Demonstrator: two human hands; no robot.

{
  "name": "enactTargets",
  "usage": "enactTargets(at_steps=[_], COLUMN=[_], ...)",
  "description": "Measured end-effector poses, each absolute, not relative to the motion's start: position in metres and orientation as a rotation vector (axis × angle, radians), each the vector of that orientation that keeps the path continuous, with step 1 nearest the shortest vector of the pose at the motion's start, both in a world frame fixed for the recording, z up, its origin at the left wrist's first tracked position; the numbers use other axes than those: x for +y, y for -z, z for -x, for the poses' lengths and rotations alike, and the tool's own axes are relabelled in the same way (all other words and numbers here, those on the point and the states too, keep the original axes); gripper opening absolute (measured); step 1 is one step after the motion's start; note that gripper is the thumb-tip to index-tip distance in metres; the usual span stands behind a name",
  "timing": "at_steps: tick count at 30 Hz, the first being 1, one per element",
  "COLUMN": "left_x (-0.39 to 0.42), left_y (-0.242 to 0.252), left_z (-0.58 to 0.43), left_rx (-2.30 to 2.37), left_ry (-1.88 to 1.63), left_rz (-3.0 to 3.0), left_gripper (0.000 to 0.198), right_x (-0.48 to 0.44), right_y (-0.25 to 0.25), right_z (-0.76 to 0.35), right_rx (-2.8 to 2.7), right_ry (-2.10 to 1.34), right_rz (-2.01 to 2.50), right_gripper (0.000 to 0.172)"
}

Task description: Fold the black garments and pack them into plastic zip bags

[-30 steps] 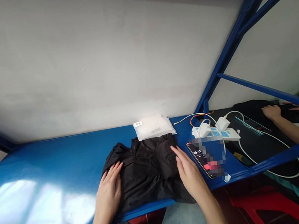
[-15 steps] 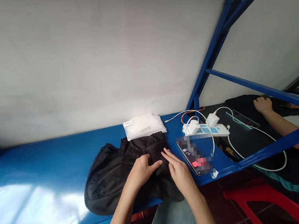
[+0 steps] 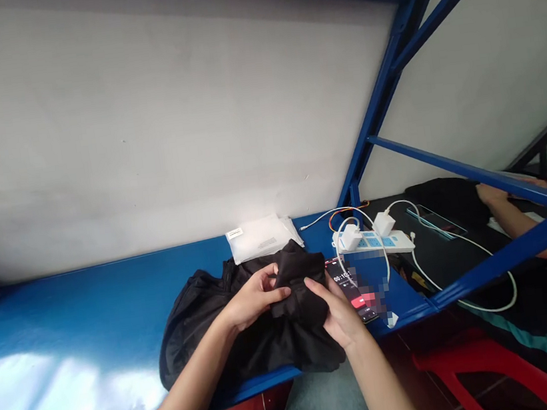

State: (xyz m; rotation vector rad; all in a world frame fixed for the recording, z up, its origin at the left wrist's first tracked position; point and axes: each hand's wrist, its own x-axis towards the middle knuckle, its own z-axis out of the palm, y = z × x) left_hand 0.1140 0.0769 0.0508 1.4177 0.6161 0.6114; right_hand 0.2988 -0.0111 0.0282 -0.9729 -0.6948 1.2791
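Observation:
A black cloth garment [image 3: 209, 328] lies bunched on the blue tabletop [image 3: 89, 303], and part of it hangs over the front edge. My left hand [image 3: 255, 296] grips a raised fold of the cloth between thumb and fingers. On the right of the same fold, my right hand [image 3: 336, 309] holds the cloth with the thumb on top; its fingers are partly hidden behind the fabric. Behind the garment are flat clear plastic packets [image 3: 260, 237] with a white label. A phone [image 3: 349, 282] with a lit timer screen lies just right of my right hand.
A white power strip [image 3: 374, 243] with two plugged chargers and looping cables sits at the right. Blue metal bars [image 3: 380, 97] rise there. Beyond them are another phone [image 3: 437, 221], a person's arms and a red stool [image 3: 491, 364].
Both hands have closed on the black cloth and lifted a fold of it. The garment's right part has bunched up and partly covers the phone's edge. The view has shifted slightly.

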Motion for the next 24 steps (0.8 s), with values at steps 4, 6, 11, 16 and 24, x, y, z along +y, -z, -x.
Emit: enactTargets(at_steps=[4, 6, 11, 16, 24], left_x=[0.136, 0.163, 0.187, 0.186, 0.156], left_y=[-0.048, -0.043, -0.028, -0.024, -0.033], left_z=[-0.073, -0.06, -0.072, -0.086, -0.075], left_rx=[1.231, 1.26, 1.163, 1.246, 1.186], left_ry=[-0.88, -0.845, -0.573, -0.574, -0.558], left_rz=[-2.108, -2.362, -2.509, -2.432, -2.419], left_gripper=[0.038, 0.042, 0.037, 0.038, 0.034], right_x=[-0.008, -0.008, -0.01, -0.008, -0.008], right_y=[-0.012, -0.005, 0.001, 0.003, -0.02], right_z=[-0.307, -0.314, -0.317, -0.313, -0.299], right_rx=[-0.589, -0.561, -0.648, -0.653, -0.654], right_ry=[-1.282, -1.296, -1.23, -1.227, -1.262], right_rz=[1.023, 1.075, 1.129, 1.21, 1.136], right_gripper=[0.074, 0.076, 0.066, 0.052, 0.055])
